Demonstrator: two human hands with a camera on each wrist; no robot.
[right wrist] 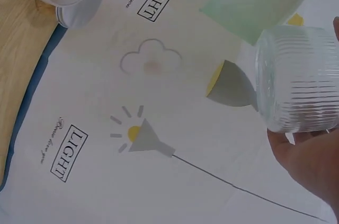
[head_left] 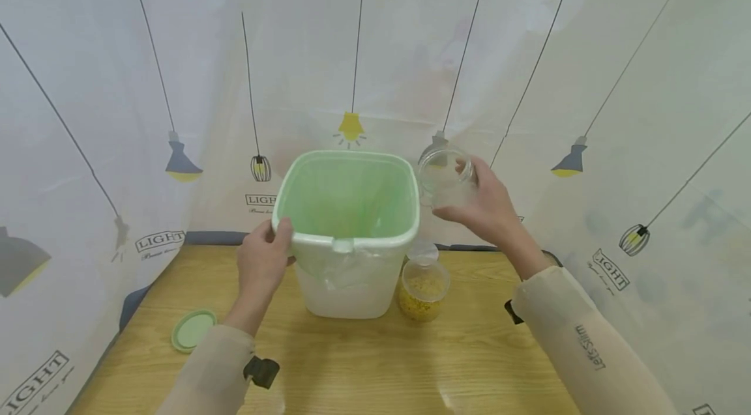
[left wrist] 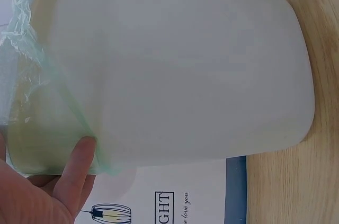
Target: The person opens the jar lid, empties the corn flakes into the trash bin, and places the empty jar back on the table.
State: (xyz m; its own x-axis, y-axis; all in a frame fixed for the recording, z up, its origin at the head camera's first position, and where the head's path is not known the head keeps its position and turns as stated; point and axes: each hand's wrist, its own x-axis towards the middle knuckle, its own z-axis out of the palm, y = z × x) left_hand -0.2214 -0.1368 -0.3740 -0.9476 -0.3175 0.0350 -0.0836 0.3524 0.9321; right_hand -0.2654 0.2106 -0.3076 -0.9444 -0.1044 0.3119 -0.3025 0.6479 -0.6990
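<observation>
A white plastic trash bin (head_left: 346, 291) stands on the table, lined with a thin green bag (head_left: 340, 190) that folds over its rim. My left hand (head_left: 262, 265) grips the left side of that rim, thumb on top. In the left wrist view, a finger (left wrist: 79, 163) presses the bag's edge against the bin's outer wall. To the right of the bin's mouth, my right hand (head_left: 489, 206) holds up a clear glass jar (head_left: 444, 177), tilted. Ribbed sides show on the jar (right wrist: 299, 78) in the right wrist view, and no contents are visible through the glass.
Close to the bin's right side is a clear tub of yellow flakes (head_left: 422, 294), with a round clear lid (head_left: 424, 252) behind it. A round green lid (head_left: 195, 330) lies at the left of the wooden table (head_left: 364, 363). A lamp-printed sheet (head_left: 305, 63) hangs behind.
</observation>
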